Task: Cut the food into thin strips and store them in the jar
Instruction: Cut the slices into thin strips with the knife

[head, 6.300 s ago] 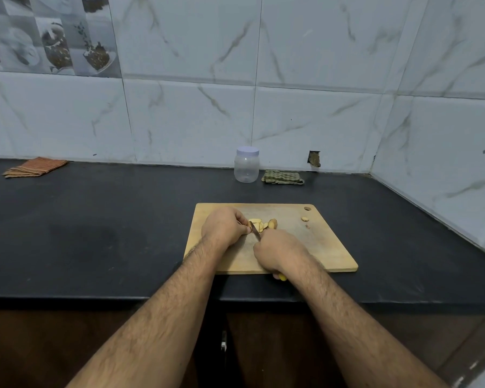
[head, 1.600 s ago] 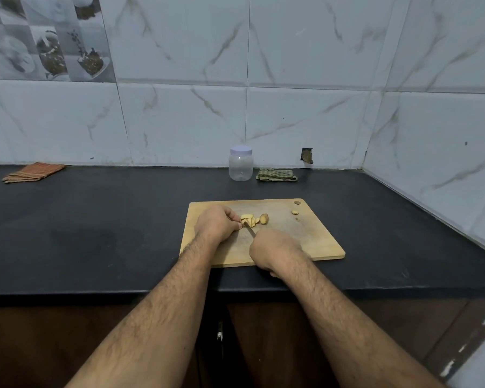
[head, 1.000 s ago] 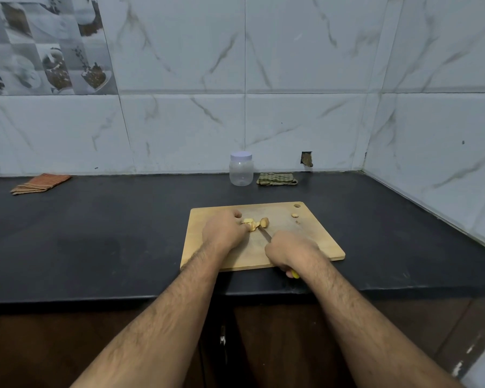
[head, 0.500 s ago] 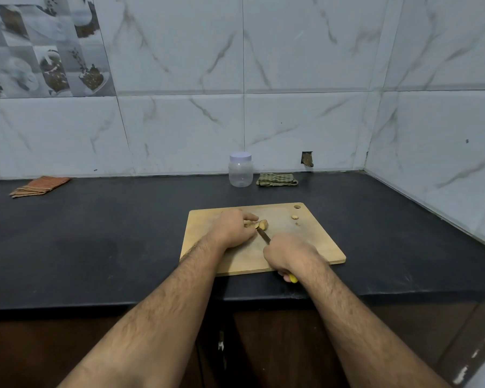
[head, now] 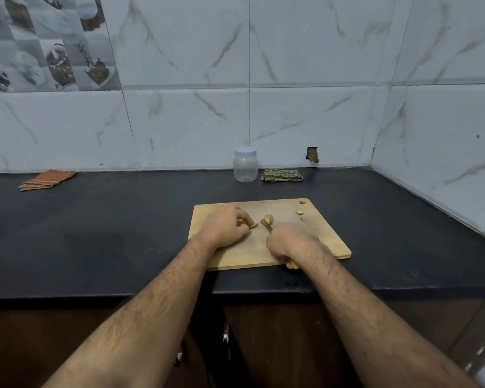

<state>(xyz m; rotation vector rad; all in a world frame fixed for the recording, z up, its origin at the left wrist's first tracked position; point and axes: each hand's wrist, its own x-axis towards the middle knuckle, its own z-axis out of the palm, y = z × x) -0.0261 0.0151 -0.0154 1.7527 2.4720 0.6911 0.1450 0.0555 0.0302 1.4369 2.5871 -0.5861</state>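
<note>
Hands first, close to me: my right hand (head: 290,240) grips the knife (head: 266,226) by its yellow handle, and my left hand (head: 226,227) now pinches just one thin slice (head: 253,225) beside the blade, with the chunk of food (head: 268,219) left apart on the other side, so I think cutting is only partly done. My fingers hide most of that slice and I cannot tell what the food is. Farther back on the tabletop (head: 123,233), the jar (head: 245,168) stands past the cutting board (head: 328,236) with its lid on and looks empty.
</note>
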